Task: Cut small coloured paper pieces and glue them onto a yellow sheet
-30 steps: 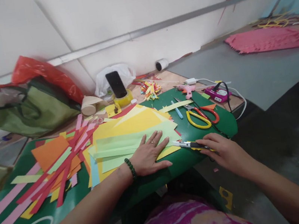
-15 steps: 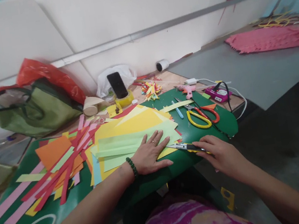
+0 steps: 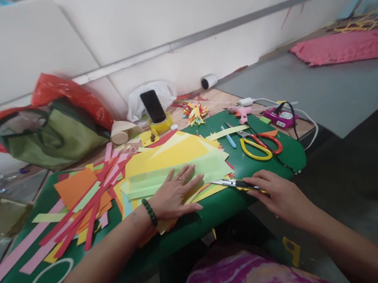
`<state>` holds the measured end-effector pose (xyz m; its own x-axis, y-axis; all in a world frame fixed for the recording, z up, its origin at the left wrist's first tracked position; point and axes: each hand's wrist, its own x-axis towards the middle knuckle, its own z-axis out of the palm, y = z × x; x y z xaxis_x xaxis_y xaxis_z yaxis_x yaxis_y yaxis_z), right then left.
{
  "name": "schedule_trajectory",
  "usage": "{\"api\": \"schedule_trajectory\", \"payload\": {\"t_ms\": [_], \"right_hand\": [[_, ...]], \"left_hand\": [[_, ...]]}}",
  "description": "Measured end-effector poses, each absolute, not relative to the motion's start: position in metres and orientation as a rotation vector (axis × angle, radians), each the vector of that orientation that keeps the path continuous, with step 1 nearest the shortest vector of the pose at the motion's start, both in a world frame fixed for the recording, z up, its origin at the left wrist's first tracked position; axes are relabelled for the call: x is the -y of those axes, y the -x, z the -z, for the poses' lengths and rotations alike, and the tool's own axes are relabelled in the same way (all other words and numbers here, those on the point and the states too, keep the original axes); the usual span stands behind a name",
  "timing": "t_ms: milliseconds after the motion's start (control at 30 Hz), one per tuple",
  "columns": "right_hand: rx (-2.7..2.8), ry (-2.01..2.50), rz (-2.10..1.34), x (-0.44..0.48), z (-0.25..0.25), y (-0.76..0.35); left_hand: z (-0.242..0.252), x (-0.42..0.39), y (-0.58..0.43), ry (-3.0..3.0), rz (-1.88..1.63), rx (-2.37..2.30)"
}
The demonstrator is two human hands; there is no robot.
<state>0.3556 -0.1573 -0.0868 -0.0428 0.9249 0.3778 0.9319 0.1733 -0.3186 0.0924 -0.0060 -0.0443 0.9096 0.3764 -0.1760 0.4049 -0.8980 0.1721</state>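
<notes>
My left hand [image 3: 177,192] lies flat with spread fingers on light green paper [image 3: 211,169], which rests on a stack of yellow sheets [image 3: 176,148]. In my right hand [image 3: 278,193] is a utility knife [image 3: 241,184], its blade pointing left near the paper's right front edge. Whether the blade touches the paper, I cannot tell. Beyond the knife lie scissors [image 3: 257,145] with one yellow and one red handle, and a blue pen [image 3: 228,137]. Left of the stack spread red strips [image 3: 89,214], pink strips and orange paper [image 3: 76,188].
A green bag [image 3: 55,138], a phone [image 3: 153,106] leaning on a yellow tape roll [image 3: 162,124], and a paper pompom [image 3: 195,113] stand at the back. A pink glue gun [image 3: 242,112] and purple power socket [image 3: 284,118] sit right. A white cord [image 3: 48,274] loops at front left.
My left hand has slid left along the green paper, and more yellow paper edges show beneath it. My right hand still holds the knife in nearly the same place.
</notes>
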Motion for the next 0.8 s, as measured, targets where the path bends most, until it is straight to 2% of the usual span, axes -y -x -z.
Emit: {"api": "schedule_trajectory", "payload": {"t_ms": [467,800], "right_hand": [[1.949,1.785,0.016,0.159,0.073,-0.348],[1.985,1.847,0.077,0.164,0.080,-0.370]], "left_hand": [[0.051,0.006,-0.085,-2.795,0.226,-0.622],[0.052,0.033,-0.109,-2.690,0.264,-0.694]]}}
